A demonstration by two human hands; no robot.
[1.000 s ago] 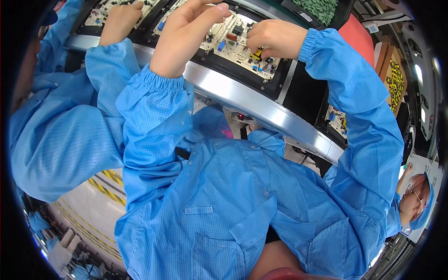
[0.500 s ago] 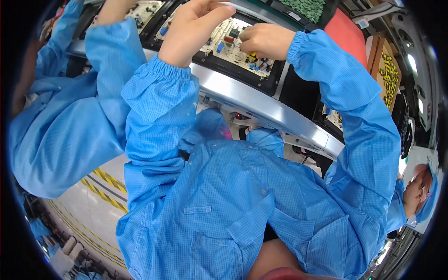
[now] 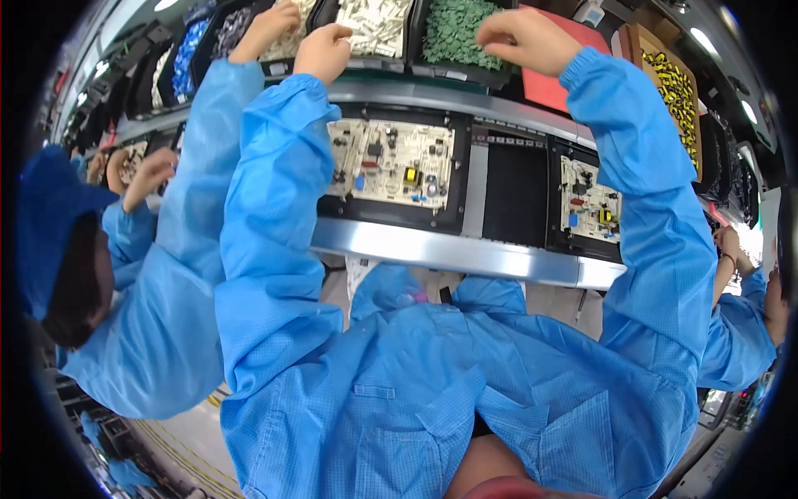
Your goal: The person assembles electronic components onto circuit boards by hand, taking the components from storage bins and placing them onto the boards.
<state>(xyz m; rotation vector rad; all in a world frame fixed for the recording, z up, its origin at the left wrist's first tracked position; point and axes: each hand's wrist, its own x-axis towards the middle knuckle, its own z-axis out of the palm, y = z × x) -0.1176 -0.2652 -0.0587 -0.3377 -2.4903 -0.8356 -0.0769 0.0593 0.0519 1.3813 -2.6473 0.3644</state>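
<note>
Left hand [image 3: 322,55] — 11 o'clock, by white parts [image 3: 374,29]; curled, grip untellable. Right hand [image 3: 532,41] — 1 o'clock, fingers parted over green parts [image 3: 455,33]. Board [image 3: 399,162]: 12 o'clock. Risk: left sleeve [image 3: 278,166], if lowered, could snag components [image 3: 412,175].

Blue jacket [image 3: 515,374] — fine-checked, gathered cuffs [image 3: 582,70]

Bright, even white light fills the scene, with lamps [image 3: 702,39] glowing at upper right. Glare streaks the metal rail [image 3: 416,247] mid-frame. Fisheye distortion bends the outer edges toward black corners; details soften at lower left.
</note>
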